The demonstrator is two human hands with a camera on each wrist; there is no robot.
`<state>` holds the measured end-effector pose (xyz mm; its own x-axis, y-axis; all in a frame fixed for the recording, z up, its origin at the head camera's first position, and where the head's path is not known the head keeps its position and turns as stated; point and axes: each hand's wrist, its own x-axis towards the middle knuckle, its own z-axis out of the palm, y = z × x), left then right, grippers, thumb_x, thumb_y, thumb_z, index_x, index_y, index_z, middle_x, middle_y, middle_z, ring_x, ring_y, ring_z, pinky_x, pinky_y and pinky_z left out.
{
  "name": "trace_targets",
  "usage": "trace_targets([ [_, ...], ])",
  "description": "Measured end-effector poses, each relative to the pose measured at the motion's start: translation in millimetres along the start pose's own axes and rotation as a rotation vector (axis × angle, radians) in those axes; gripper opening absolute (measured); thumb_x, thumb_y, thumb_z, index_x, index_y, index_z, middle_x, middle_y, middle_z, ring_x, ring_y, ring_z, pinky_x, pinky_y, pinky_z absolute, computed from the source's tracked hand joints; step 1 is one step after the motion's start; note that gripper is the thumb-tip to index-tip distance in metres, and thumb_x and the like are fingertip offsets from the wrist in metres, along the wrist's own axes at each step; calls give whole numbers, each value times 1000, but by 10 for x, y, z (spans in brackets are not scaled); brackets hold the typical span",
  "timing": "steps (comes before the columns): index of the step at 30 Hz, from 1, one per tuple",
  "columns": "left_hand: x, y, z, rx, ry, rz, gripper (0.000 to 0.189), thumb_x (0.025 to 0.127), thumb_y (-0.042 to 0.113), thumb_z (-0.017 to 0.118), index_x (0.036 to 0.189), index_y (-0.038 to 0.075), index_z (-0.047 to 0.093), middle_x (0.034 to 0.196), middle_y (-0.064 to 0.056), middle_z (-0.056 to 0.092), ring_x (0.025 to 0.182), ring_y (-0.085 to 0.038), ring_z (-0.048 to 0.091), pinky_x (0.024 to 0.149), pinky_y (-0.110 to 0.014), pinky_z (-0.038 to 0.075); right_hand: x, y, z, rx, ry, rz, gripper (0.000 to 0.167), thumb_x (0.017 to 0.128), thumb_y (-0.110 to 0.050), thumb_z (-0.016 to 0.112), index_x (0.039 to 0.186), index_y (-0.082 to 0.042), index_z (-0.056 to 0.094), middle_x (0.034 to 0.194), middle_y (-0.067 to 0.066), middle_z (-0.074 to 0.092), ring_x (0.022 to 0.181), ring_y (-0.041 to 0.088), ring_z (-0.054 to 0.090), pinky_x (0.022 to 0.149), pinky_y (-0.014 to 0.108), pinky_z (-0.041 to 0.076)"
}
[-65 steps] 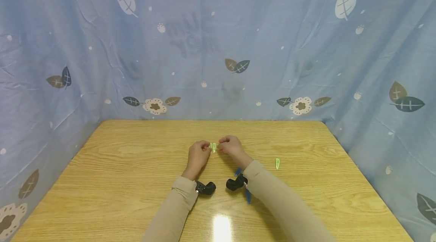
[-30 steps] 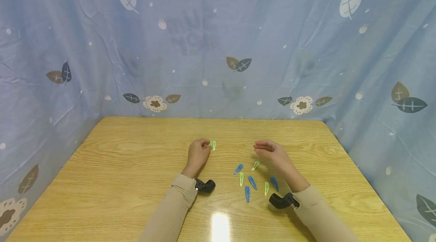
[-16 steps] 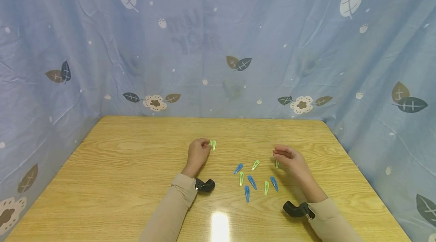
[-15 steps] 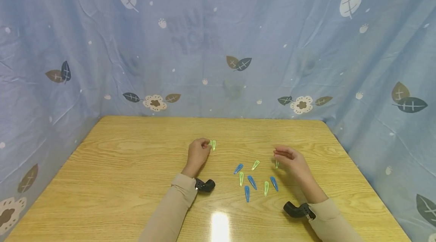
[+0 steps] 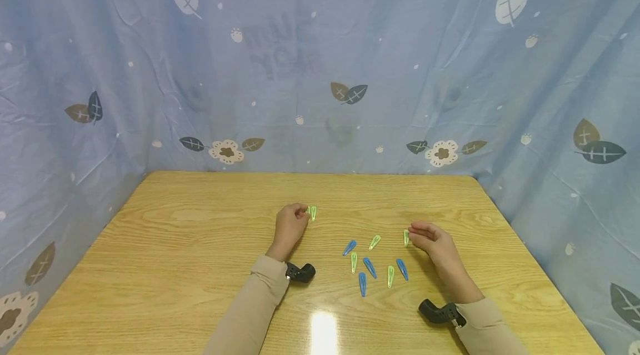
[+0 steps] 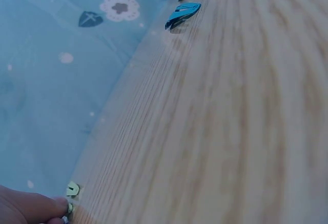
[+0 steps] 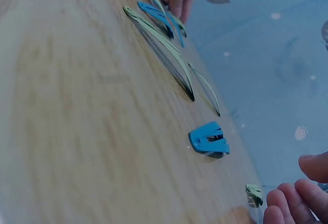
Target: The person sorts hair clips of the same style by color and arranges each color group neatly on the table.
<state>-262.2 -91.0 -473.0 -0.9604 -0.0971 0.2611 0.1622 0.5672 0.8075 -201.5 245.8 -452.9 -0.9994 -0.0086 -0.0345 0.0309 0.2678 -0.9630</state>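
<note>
My left hand stays at the back middle of the table, thumb and fingertip pinching a light green snap hair clip. Another green hair clip lies just right of it. In the left wrist view the left thumb meets the small green clip. My right hand hovers at the right, fingers loosely bent and nothing between thumb and fingers. Its fingertips are right beside a lone green hair clip; the right wrist view shows that clip close to the fingers.
Between the hands lie several loose clips: blue hair clips and green hair clips, pointing various ways on the wooden table. A patterned blue curtain encloses the back and sides. Each wrist wears a black camera mount.
My right hand has moved from beside the left hand out to the right, uncovering the loose clips, and now lies lower beside the lone green hair clip. The left hand has stayed put.
</note>
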Motion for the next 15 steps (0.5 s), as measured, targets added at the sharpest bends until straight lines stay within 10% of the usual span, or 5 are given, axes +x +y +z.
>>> trace_targets([
  [10,0,10,-4,-5,-7,-13,18,84,4,68,100,-3,70,81,-10,63,73,-18,57,65,-29,49,29,55,41,-170,99,-27,39,92,-12,62,124,7,53,122,25,59,88,-9,56,77,9,46],
  [15,3,16,-5,1,-3,-1,18,84,4,68,100,-3,71,80,-9,63,73,-18,56,65,-29,48,46,68,73,-334,135,-47,35,90,-13,64,119,4,58,116,22,64,98,18,64,73,11,47],
])
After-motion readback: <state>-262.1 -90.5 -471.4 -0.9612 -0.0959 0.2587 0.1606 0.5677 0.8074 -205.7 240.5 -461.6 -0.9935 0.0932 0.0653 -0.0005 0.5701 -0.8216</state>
